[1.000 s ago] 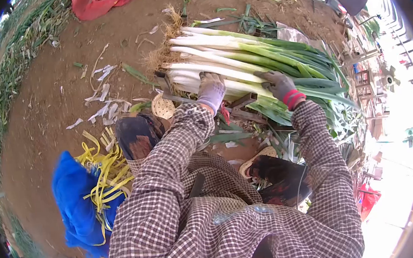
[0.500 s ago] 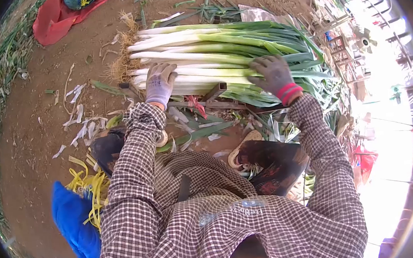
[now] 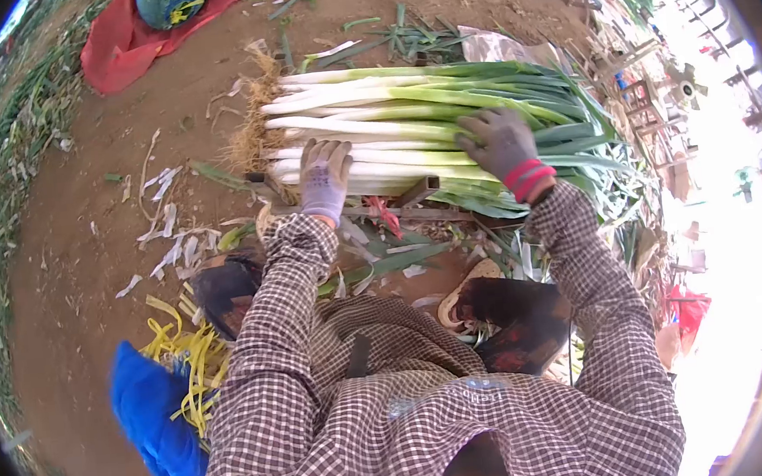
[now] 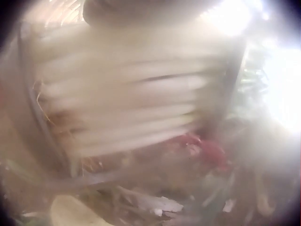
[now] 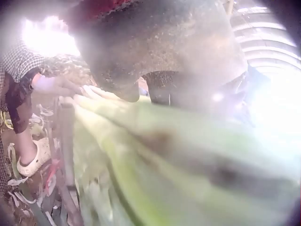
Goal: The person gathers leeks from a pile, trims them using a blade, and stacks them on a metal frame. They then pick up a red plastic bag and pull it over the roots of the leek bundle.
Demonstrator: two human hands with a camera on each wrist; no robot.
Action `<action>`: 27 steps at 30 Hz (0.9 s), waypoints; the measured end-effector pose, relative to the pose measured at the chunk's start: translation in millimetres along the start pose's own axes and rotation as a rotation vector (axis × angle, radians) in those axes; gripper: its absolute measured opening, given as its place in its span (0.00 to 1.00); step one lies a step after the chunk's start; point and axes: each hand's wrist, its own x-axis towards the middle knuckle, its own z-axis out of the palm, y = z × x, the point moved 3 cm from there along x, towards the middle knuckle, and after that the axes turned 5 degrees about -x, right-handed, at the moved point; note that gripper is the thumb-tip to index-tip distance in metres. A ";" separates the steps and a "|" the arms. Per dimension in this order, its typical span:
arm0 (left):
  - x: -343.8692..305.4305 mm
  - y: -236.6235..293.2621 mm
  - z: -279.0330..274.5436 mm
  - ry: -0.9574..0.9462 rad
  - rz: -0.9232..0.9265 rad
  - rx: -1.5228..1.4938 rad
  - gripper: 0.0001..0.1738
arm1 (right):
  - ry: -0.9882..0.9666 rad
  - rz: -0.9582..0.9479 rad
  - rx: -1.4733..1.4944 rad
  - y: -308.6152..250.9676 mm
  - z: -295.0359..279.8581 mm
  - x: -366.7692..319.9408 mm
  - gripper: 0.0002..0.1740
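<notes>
On the leeks (image 3: pixel 426 127) rest the left grip (image 3: pixel 326 177) and right grip (image 3: pixel 501 143), gloved

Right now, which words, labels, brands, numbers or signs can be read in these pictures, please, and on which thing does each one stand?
None can be read with certainty.
Lettering on the checked garment: too small and blurred.
Print on the gloved left hand: too small.

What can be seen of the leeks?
The leeks lie side by side in a pile, running crosswise. Shaggy brown roots point left; white shafts shade through pale green into long dark-green leaves at right. A dark frame borders the near side. The left hand rests on the white shafts, the right hand on the green.
</notes>
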 end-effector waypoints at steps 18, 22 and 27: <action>-5.9 0.4 -0.6 0.108 0.027 -0.033 0.15 | -0.417 -0.095 0.076 -10.1 93.3 31.6 0.22; -1.9 2.5 -2.8 0.129 0.035 -0.074 0.11 | -0.529 -0.189 0.080 -25.2 95.6 49.4 0.21; 21.1 -4.6 -20.9 0.269 -0.264 -0.224 0.13 | -0.483 -0.124 0.201 -80.7 146.1 91.8 0.17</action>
